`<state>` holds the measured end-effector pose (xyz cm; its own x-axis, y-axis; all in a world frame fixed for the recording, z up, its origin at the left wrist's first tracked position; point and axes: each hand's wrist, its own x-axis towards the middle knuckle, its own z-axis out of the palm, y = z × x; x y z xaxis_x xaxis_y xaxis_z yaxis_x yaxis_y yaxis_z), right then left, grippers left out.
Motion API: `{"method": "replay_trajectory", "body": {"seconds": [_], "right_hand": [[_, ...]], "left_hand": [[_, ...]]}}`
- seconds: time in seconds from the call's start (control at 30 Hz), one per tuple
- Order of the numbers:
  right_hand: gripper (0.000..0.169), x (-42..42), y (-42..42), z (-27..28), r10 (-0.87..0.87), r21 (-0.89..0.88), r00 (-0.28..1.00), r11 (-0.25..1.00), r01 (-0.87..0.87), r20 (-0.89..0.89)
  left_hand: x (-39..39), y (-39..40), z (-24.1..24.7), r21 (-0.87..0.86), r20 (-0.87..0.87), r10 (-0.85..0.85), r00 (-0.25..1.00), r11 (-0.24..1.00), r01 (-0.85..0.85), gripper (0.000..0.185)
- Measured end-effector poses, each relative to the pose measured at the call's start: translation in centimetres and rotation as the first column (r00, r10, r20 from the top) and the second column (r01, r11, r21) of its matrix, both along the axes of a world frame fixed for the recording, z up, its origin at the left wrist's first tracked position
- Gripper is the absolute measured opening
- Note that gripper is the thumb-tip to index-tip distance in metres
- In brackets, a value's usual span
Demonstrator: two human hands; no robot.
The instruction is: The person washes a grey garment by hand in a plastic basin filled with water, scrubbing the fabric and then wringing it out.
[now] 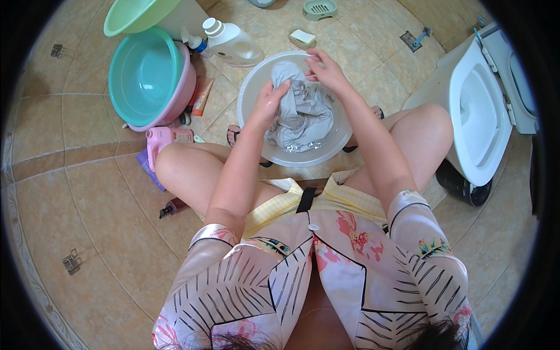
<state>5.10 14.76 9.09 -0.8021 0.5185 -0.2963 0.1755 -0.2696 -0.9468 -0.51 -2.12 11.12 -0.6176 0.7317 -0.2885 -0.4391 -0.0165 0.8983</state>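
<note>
A round pale plastic basin point(251, 94) stands on the tiled floor between my feet. Wet light-grey cloth point(308, 120) lies bunched in it, with some water around the cloth. My left hand point(271, 100) grips a raised fold of that cloth near the basin's left side, thumb on top. Over the basin's far right rim is my right hand point(323, 70), its fingers spread and slightly curled, with nothing visible in them. Just beyond the rim, a bar of soap point(302, 36) rests on a small dish.
At the left, a teal basin point(146, 78) sits in a pink one point(187, 87), beside a white detergent bottle point(236, 46) and a tube point(203, 97). A pink jug point(159, 140) stands by my left knee. The toilet point(477, 113) is at right; a green soap dish point(320, 9) lies farther off.
</note>
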Motion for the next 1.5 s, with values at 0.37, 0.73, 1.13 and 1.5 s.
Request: {"method": "replay_trajectory", "body": {"seconds": [0.37, 0.73, 1.13, 1.5], "right_hand": [[0.030, 2.7, 1.4, -10.1, 0.214, 0.671, 0.877, 0.575, -0.469, 0.430], [0.040, 2.1, 1.2, -8.0, 0.128, 0.799, 0.938, 0.495, -0.341, 0.322], [0.046, 3.6, -4.1, -10.2, 0.088, 0.772, 0.814, 0.271, -0.575, 0.575], [0.025, 1.8, -7.8, -6.7, 0.181, 0.705, 0.973, 0.671, -0.228, 0.142]], "left_hand": [[-3.6, -0.8, -1.2, 0.102, 0.245, 0.243, 0.938, 0.956, -0.275, 0.022], [-2.0, 0.5, -8.2, -0.581, -0.755, -0.303, 0.582, 0.720, -0.380, 0.066], [1.3, 0.2, -10.8, -0.866, -0.496, -0.721, 0.483, 0.449, -0.220, 0.053], [-0.6, 0.5, -8.9, -0.176, 0.461, 0.232, 0.856, 0.970, -0.168, 0.061]]}}
